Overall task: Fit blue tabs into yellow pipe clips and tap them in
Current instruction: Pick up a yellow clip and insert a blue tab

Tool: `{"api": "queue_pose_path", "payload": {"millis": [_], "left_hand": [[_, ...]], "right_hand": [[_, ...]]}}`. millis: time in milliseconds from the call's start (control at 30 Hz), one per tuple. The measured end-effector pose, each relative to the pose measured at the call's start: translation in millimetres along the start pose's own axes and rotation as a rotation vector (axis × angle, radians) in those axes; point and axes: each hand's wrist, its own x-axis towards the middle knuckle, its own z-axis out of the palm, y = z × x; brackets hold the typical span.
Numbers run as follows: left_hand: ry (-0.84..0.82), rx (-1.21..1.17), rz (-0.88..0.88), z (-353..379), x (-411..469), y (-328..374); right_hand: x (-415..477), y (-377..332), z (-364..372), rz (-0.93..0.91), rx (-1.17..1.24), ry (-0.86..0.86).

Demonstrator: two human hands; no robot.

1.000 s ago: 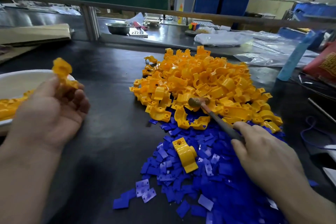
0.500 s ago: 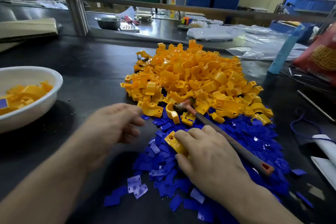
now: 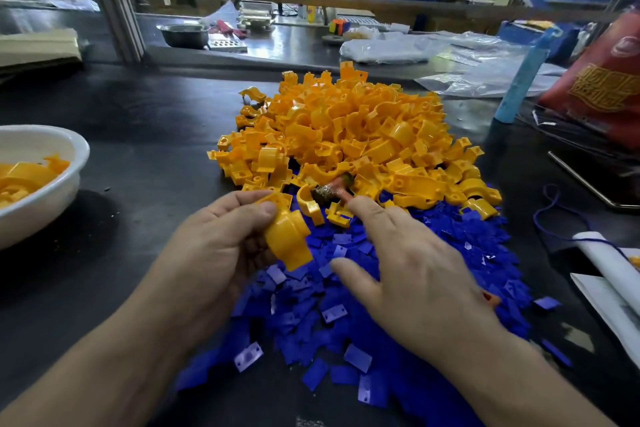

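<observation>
left hand (image 3: 214, 246) – grips yellow clip (image 3: 289, 239) | right hand (image 3: 412, 274) – spread over blue tabs (image 3: 311, 315)

Yellow clip (image 3: 289, 239) held above scattered blue tabs (image 3: 332, 315).

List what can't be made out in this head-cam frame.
- Hammer, head view: most of the handle is hidden under the right hand.
- Yellow clip: the left hand covers part of it, so I cannot tell whether a tab is fitted.
- White bowl: cut off by the left edge.
- Right hand's contact with the blue tabs: blurred and hidden beneath the palm.
</observation>
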Motion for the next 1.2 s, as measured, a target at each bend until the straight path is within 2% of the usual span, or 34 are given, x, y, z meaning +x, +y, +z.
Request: {"api": "queue_pose_path", "payload": {"millis": [100, 200, 500, 667, 933, 1033, 1200], "left_hand": [[0.033, 0.019, -0.065, -6.3, 1.4, 3.4], [-0.044, 0.048, -0.106, -4.0, -3.0, 4.2], [-0.130, 0.196, -0.128, -0.3, -7.5, 1.1], [-0.155, 0.269, -0.137, -0.3, -8.1, -0.9], [-0.184, 0.280, -0.132, 2.1, -9.0, -4.8], [-0.189, 0.274, -0.121, 3.4, -9.6, -5.5], [-0.187, 0.284, -0.119, 5.8, -11.1, -6.8]], "right_hand": [[-2.1, 9.4, -3.4, 0.088, -0.214, -0.157], [-1.1, 3.2, 1.8, 0.086, -0.243, -0.289], [1.6, 7.9, 10.3, 0.055, -0.087, -0.183], [2.5, 11.2, 6.3, 0.150, 0.211, -0.110], [1.9, 10.8, 2.3, 0.229, 0.405, -0.028], [2.9, 9.9, -0.3, 0.285, 0.664, -0.041], [2.1, 7.8, -4.0, 0.474, 1.166, -0.215]]}}
